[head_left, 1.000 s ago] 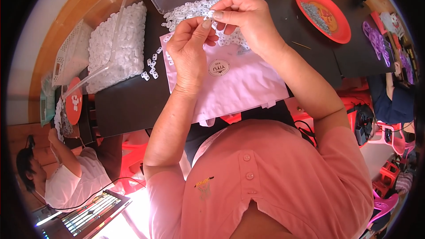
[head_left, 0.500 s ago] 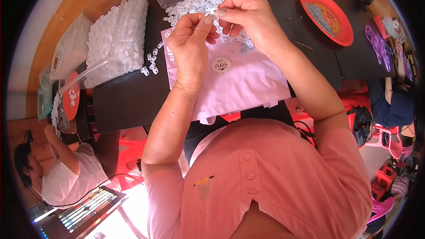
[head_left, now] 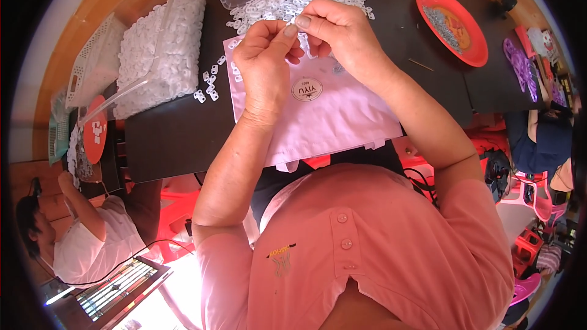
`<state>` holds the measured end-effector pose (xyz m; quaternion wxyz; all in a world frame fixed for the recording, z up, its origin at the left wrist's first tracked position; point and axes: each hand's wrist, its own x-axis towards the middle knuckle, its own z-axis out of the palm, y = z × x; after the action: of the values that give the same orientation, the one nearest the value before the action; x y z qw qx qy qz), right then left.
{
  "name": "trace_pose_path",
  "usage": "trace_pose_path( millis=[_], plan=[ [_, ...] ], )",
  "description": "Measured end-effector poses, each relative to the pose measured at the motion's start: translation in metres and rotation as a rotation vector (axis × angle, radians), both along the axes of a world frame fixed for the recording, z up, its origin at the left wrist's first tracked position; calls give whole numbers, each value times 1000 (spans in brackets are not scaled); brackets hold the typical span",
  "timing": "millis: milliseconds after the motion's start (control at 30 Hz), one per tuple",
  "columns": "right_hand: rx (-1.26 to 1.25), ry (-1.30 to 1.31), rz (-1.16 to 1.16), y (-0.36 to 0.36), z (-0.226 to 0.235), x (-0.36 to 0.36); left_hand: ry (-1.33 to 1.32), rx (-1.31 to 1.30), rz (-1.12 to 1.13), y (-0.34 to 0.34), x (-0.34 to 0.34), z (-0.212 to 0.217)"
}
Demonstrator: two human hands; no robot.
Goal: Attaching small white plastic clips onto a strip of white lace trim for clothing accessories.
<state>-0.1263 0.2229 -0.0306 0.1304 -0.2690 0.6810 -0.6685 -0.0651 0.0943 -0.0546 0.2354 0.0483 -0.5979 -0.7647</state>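
Both left hand and right hand pinch small white piece | piece: above pink cloth's far edge | light, steady fingertip pressure should suit so tiny a piece

Dark table bears white pieces, pink cloth, red plate

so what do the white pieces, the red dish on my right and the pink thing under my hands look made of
White pieces: probably plastic, from their repeated shapes; finish unclear. Red dish: likely smooth plastic, from its evenly coloured rim. Pink thing: apparently matte cloth, from its soft creases.
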Motion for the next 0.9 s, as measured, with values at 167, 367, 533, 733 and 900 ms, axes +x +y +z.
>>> trace_pose_path(
  millis=[167, 367, 533, 733, 900],
  plan=[
    [15, 11, -26, 6, 5, -8, -51, 16, -59, 4, 0, 5],
    [111, 37, -50, 19, 14, -12, -58, -14, -45, 2, 2, 8],
    [219, 137, -116, 58, 6, -35, -61, 55, -25, -3, 1, 3],
    [823, 751, -390, 125, -39, -90, -108, 21, -76, 0, 2, 8],
    [1032, 1059, -344, 134, -52, -89, -146, -26, -77, 1, 2, 9]
  ],
)
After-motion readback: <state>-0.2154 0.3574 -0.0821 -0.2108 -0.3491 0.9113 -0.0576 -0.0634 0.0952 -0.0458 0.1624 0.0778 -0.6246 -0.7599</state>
